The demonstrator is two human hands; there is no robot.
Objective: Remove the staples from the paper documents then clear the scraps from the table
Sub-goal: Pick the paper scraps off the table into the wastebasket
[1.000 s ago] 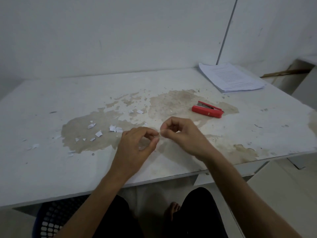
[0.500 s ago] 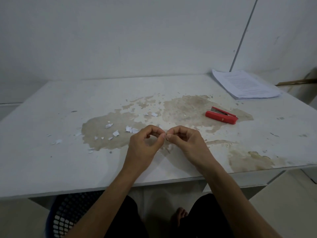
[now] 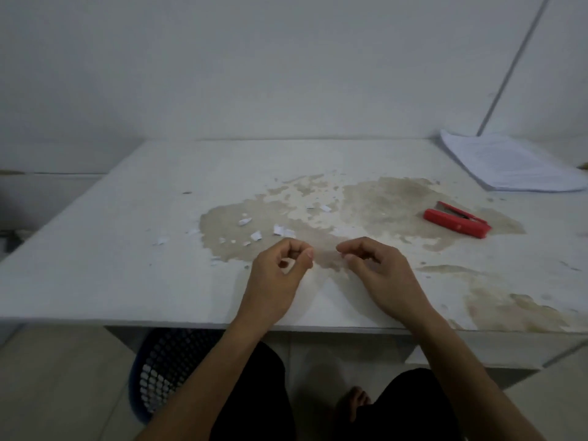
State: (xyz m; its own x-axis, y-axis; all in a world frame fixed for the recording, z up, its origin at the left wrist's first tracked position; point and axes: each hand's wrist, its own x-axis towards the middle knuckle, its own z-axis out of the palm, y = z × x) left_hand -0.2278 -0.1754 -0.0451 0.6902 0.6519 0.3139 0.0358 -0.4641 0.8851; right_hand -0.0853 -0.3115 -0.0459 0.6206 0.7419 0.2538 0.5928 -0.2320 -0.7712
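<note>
Both hands low over table (image 3: pixel 95 249) front edge. Your left hand (image 3: pixel 280 275) has thumb and forefinger pinched tight, maybe on a tiny bit, can't tell what. Your right hand (image 3: pixel 378 268) has fingers curled, tips slightly apart, nothing visible in them. Paper scraps (image 3: pixel 280 230) lie scattered just beyond the hands, docs stack (image 3: pixel 509 167) at far right corner, red stapler (image 3: pixel 456 222) nearer. Scraps look light and flimsy, likely to blow off; pinch at edges or sweep w/ flat palm.

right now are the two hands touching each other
Apart. The head view shows bare table between the left hand fingertips and the right hand fingertips.
</note>
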